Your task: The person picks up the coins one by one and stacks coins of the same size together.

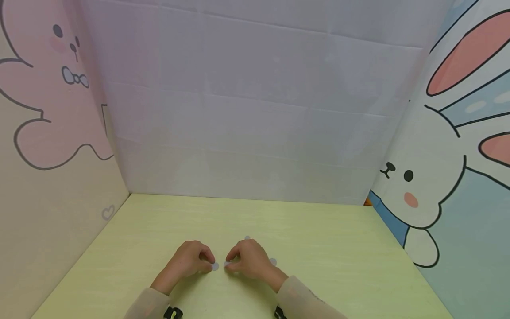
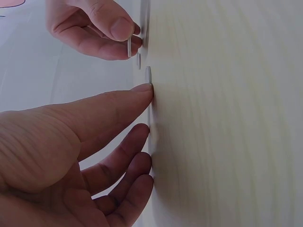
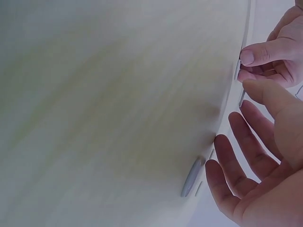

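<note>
My left hand (image 1: 190,260) is low over the table, thumb and forefinger pinching the edge of a small round grey disc (image 1: 215,266). Across a narrow gap, my right hand (image 1: 250,258) holds a similar grey disc (image 1: 226,263) between thumb and forefinger. In the left wrist view the right hand's disc (image 2: 129,47) stands on edge, while the left hand's disc (image 2: 148,74) lies flat by the thumb tip. The right wrist view shows the other fingers of the right hand (image 3: 265,151) spread loosely near the tabletop.
One more grey disc (image 1: 247,237) lies just beyond the right hand, partly hidden by it. Another disc (image 1: 272,261) is beside the right wrist. The pale yellow table (image 1: 338,248) meets a white back sheet (image 1: 255,110) and printed side panels (image 1: 470,212).
</note>
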Motion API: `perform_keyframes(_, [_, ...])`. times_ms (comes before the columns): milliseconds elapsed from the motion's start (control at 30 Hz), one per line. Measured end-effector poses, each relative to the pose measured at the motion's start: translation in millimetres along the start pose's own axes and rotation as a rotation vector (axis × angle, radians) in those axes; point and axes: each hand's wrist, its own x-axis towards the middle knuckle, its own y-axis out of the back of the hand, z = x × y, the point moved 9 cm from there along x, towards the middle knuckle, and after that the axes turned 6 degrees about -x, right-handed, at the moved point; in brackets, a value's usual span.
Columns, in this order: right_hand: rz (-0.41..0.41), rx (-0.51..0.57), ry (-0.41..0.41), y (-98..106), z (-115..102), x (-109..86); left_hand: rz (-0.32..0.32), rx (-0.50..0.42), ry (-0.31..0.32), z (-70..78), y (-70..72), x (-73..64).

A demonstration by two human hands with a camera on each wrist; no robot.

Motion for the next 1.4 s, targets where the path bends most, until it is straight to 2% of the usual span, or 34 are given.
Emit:
perform_keyframes(600, [-0.003,-0.008,0.006,-7,-6,4.7,-0.008,-0.013,-0.009,1.5,0.2,-1.5])
perform_keyframes(1400, [-0.011,-0.037,-0.027,-9,-14,7.8,-0.016,-0.025,-0.012,2.8,0.9,-3.0])
